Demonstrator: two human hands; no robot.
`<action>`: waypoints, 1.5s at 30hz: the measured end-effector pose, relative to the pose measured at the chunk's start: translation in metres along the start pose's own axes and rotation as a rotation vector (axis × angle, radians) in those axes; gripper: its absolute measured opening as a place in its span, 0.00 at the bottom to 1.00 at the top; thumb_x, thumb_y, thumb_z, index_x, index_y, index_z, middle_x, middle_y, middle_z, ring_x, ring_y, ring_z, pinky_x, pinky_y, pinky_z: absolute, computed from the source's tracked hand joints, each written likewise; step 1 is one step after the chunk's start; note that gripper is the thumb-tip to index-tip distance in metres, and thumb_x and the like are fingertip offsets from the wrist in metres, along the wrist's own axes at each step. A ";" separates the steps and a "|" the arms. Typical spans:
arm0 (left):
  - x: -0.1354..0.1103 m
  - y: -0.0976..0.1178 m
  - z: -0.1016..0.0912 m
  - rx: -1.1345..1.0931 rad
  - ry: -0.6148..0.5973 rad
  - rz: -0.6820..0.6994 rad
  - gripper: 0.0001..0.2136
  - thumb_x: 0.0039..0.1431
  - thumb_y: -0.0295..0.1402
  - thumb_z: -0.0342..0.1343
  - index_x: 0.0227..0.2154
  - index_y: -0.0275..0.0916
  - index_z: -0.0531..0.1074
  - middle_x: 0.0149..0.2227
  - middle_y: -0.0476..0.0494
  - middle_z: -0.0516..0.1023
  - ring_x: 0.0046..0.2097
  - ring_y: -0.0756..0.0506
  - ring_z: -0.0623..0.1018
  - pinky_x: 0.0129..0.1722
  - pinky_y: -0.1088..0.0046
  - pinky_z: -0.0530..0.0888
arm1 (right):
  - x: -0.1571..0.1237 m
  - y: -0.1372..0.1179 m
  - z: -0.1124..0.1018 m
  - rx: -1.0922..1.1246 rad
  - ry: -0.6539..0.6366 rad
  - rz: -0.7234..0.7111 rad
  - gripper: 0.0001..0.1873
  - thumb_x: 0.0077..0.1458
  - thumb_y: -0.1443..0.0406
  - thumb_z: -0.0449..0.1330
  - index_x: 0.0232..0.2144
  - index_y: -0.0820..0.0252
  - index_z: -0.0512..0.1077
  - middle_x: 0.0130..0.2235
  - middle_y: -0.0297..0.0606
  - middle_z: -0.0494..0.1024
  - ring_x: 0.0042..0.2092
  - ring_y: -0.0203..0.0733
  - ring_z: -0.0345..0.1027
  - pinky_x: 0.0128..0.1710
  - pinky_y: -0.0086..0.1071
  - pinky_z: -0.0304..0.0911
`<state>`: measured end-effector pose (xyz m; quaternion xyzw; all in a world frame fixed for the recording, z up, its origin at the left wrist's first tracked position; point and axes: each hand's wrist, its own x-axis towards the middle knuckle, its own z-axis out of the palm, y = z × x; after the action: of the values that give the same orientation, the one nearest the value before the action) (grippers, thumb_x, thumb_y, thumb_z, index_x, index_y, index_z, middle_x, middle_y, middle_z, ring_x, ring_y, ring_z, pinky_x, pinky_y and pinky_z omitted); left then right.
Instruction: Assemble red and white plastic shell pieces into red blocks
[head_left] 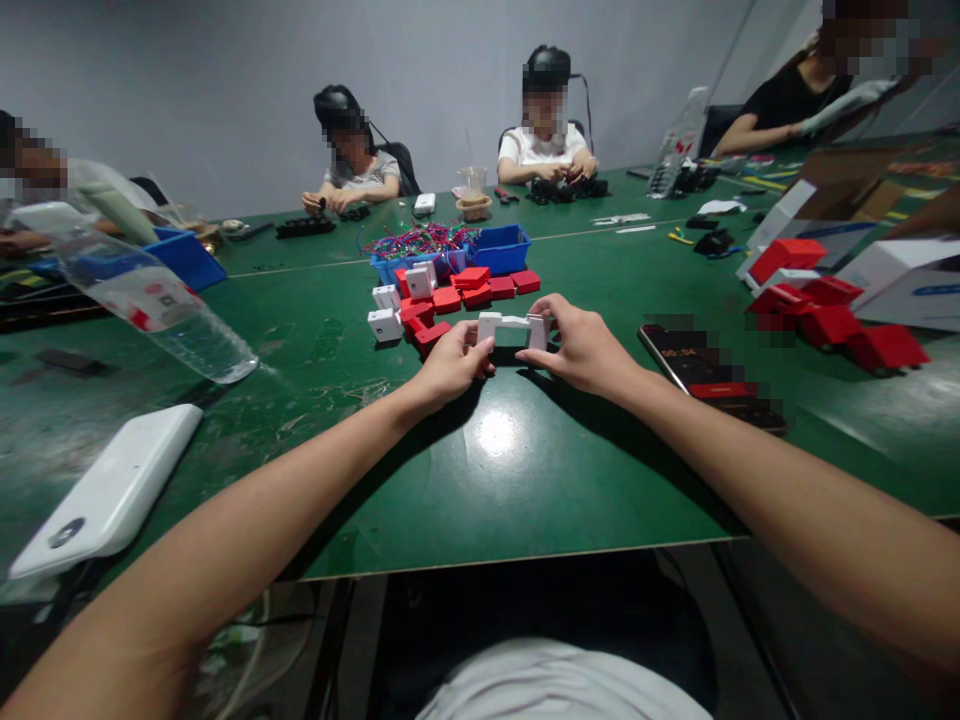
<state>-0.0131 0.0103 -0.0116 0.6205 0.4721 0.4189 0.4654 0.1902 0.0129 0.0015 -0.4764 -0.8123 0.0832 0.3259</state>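
Note:
Both my hands meet over the green table (525,470), holding a small white plastic piece (514,326) between them. My left hand (452,366) pinches its left end with curled fingers. My right hand (577,347) grips its right end, fingers closed round it. Just beyond lie a heap of red plastic blocks (469,290) and two or three white blocks (386,312). Behind those stand blue bins (501,250) with a tangle of coloured wires (424,240).
A clear water bottle (142,290) lies at the left, and a white power bank (112,490) sits near the front left edge. A phone (705,372) rests right of my hands, with more red blocks (832,315) and white boxes (900,270) beyond. Other people sit at the far side.

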 end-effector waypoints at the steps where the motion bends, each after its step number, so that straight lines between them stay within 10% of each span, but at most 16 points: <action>1: 0.000 -0.001 0.000 -0.002 0.001 0.007 0.10 0.61 0.23 0.56 0.45 0.35 0.65 0.30 0.51 0.73 0.24 0.55 0.73 0.24 0.80 0.70 | 0.001 0.001 0.000 -0.001 0.002 -0.001 0.27 0.46 0.62 0.71 0.47 0.61 0.67 0.43 0.46 0.79 0.41 0.49 0.74 0.40 0.37 0.66; 14: 0.000 -0.010 -0.001 0.123 -0.014 0.080 0.16 0.57 0.25 0.58 0.47 0.36 0.63 0.40 0.44 0.76 0.29 0.52 0.75 0.29 0.74 0.72 | 0.002 0.000 -0.003 0.004 -0.056 -0.018 0.19 0.47 0.66 0.70 0.43 0.64 0.75 0.40 0.45 0.81 0.38 0.47 0.74 0.36 0.34 0.63; 24: -0.005 -0.011 -0.007 0.529 0.065 0.400 0.13 0.56 0.28 0.60 0.44 0.36 0.68 0.41 0.41 0.77 0.42 0.45 0.76 0.45 0.65 0.73 | 0.001 -0.002 -0.006 -0.025 -0.079 0.065 0.19 0.45 0.65 0.72 0.40 0.61 0.74 0.35 0.40 0.81 0.35 0.45 0.73 0.34 0.32 0.60; 45: -0.008 -0.006 -0.013 0.613 0.048 0.392 0.15 0.55 0.33 0.63 0.46 0.38 0.71 0.44 0.42 0.79 0.42 0.44 0.77 0.45 0.66 0.73 | 0.000 0.001 -0.007 -0.028 -0.178 -0.067 0.19 0.57 0.52 0.63 0.41 0.61 0.74 0.35 0.42 0.79 0.32 0.42 0.69 0.31 0.32 0.57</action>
<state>-0.0280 0.0057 -0.0157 0.7999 0.4588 0.3535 0.1574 0.1948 0.0120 0.0065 -0.4442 -0.8547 0.1028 0.2483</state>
